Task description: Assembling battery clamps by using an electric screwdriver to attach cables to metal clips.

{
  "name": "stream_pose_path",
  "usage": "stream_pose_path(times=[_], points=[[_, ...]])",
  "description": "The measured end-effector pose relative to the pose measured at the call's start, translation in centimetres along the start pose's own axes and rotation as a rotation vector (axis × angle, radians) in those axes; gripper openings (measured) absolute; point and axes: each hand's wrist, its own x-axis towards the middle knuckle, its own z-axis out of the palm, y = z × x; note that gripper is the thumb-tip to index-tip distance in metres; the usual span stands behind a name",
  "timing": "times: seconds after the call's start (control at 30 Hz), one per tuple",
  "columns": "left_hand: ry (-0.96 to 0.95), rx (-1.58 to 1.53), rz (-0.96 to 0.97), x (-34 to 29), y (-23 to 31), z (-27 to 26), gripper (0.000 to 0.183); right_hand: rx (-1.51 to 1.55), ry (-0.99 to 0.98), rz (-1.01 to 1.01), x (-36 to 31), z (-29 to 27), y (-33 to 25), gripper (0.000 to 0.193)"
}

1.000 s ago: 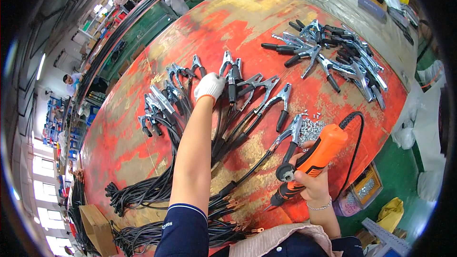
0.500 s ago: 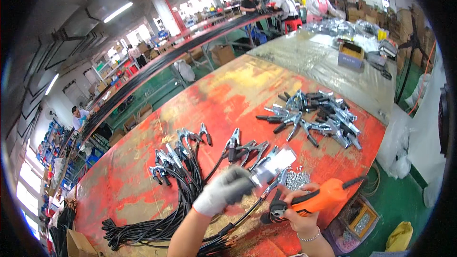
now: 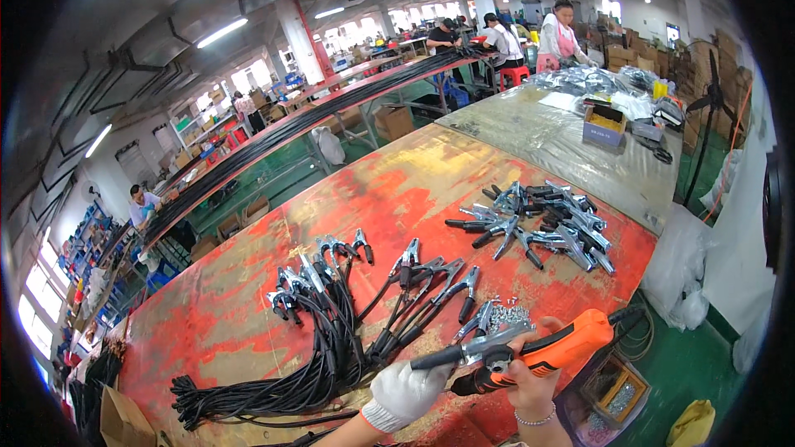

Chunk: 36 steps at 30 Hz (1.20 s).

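My left hand (image 3: 406, 396), in a white glove, is closed at the black-handled end of a silver spring clamp (image 3: 474, 350). The clamp's metal end reaches my bare right hand (image 3: 530, 385), which is wrapped round an orange and black power screwdriver (image 3: 571, 341). The driver's black nose points left, just below the clamp. Beyond my hands, several clamps fitted on black cables (image 3: 331, 356) lie in a bundle. Small silver screws (image 3: 509, 314) are heaped behind the driver. What the left fingertips press on is partly hidden.
A pile of loose clamps (image 3: 546, 219) lies at the right of the worn red table (image 3: 248, 298). Beyond it stands a small open box (image 3: 604, 126). Bins of small parts (image 3: 617, 393) sit at the lower right. Co-workers (image 3: 565, 37) are at the back.
My left hand has come down and toward me, and a clamp is now held beside the driver. The orange driver has shifted slightly right. The view has tilted up a little.
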Motion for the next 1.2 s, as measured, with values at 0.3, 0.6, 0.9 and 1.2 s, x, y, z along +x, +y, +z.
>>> stream_pose_path(times=[0.3,0.6,0.9,1.2], points=[[0.154,-0.777,-0.465,1.2,0.2,2.2,0.017,0.026,-0.032,0.201,-1.1,-0.1,3.1,0.066],[0.195,-1.879,-0.938,-1.9,-2.1,-1.8,0.054,-0.192,-0.014,0.421,0.7,1.1,8.1,0.058],[0.027,-1.929,-0.864,-3.2,-3.2,-1.2,0.077,-0.164,-0.072,0.473,-0.1,1.9,10.1,0.056],[-0.093,-1.897,-0.867,-2.5,-3.3,-0.8,0.07,-0.137,-0.088,0.461,0.1,2.3,9.5,0.056]])
